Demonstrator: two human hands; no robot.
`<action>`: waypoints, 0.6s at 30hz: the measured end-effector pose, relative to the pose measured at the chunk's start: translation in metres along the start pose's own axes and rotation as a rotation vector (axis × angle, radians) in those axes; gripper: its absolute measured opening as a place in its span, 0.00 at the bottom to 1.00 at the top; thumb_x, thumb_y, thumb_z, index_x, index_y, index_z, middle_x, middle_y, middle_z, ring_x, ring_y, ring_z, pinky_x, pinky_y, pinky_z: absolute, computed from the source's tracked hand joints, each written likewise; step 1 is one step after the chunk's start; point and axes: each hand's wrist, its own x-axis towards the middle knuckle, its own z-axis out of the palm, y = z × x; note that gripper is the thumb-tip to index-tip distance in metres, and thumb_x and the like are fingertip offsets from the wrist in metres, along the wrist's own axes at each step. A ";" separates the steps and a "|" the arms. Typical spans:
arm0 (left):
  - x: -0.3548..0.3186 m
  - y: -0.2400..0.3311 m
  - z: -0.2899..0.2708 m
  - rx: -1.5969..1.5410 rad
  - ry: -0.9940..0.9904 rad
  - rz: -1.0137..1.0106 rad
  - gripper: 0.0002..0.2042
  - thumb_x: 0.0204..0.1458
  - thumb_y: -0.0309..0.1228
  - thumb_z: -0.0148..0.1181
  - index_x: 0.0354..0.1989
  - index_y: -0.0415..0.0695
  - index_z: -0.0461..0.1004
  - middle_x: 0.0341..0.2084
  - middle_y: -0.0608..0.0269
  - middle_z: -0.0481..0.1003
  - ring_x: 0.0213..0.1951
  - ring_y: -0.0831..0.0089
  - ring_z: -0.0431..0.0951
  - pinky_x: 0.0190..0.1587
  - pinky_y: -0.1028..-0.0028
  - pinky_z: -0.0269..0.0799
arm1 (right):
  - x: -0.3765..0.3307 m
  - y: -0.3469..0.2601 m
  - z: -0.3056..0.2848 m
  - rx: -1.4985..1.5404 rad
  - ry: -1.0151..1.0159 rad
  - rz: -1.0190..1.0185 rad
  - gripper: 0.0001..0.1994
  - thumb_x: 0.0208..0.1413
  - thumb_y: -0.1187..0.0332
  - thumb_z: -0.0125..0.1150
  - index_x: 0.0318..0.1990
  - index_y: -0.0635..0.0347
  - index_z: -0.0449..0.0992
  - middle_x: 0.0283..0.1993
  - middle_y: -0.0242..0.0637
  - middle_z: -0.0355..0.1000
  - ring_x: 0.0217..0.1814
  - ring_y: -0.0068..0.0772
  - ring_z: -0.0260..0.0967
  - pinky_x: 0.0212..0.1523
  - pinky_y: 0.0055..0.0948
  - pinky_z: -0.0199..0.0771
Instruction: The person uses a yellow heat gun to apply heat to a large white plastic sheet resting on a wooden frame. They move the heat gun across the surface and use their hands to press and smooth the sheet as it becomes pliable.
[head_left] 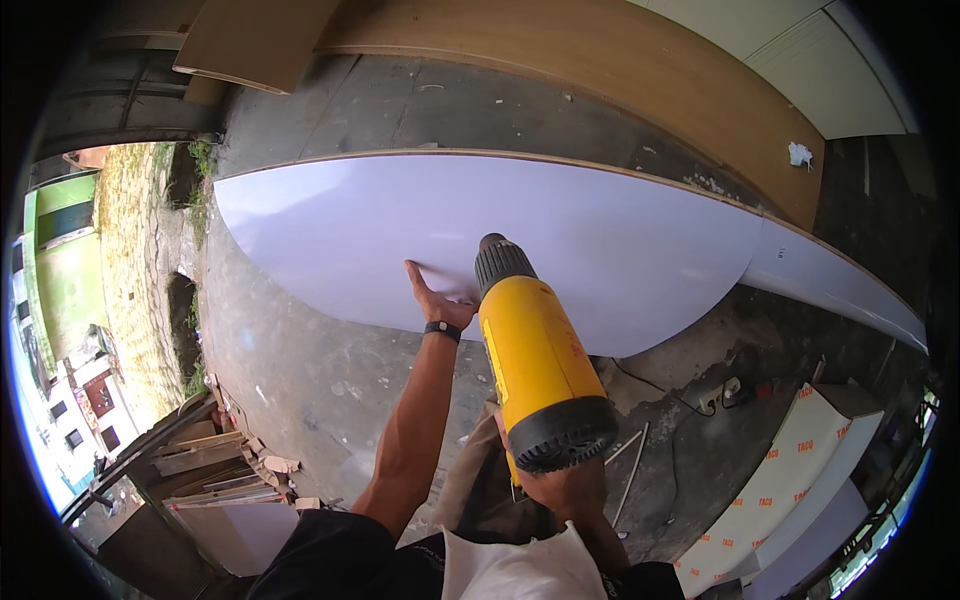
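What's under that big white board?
Around the white board you see grey concrete floor, so it seems to lie on that. A long brown wooden board lies beyond it. Whatever is directly beneath stays hidden. The left hand presses on top, beside the yellow heat gun.

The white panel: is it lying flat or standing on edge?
Flat: the white panel shows its broad face upward on the concrete floor, left hand pressing it.

A yellow heat gun [535,360] with a black nozzle, tilted toward 11 o'clock, points at a large white laminated panel [600,250] lying flat at 12 o'clock.
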 end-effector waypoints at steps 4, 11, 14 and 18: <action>0.012 0.006 -0.016 -0.008 0.020 0.009 0.60 0.38 0.78 0.57 0.76 0.64 0.36 0.73 0.47 0.40 0.74 0.40 0.37 0.61 0.20 0.42 | -0.003 0.008 0.005 0.047 0.037 -0.025 0.29 0.46 0.62 0.74 0.55 0.62 0.71 0.45 0.43 0.74 0.43 0.48 0.74 0.47 0.39 0.75; -0.048 -0.012 0.051 0.098 0.205 -0.014 0.65 0.35 0.79 0.56 0.76 0.53 0.34 0.75 0.46 0.33 0.74 0.43 0.39 0.65 0.24 0.38 | -0.005 0.016 -0.021 0.018 0.223 0.116 0.19 0.57 0.75 0.67 0.55 0.68 0.70 0.50 0.43 0.72 0.48 0.40 0.73 0.50 0.38 0.73; -0.041 -0.006 0.040 0.064 0.143 -0.056 0.67 0.35 0.80 0.55 0.76 0.53 0.29 0.76 0.48 0.30 0.75 0.42 0.32 0.64 0.22 0.35 | 0.005 0.019 -0.033 0.100 0.333 0.040 0.22 0.58 0.76 0.65 0.59 0.70 0.66 0.53 0.45 0.70 0.52 0.40 0.72 0.52 0.37 0.73; -0.041 -0.009 0.041 0.080 0.117 -0.068 0.68 0.35 0.80 0.55 0.76 0.51 0.27 0.76 0.49 0.30 0.75 0.41 0.31 0.65 0.22 0.35 | 0.005 0.033 -0.040 0.277 0.560 0.171 0.21 0.53 0.77 0.70 0.53 0.70 0.70 0.50 0.45 0.72 0.48 0.43 0.71 0.51 0.41 0.71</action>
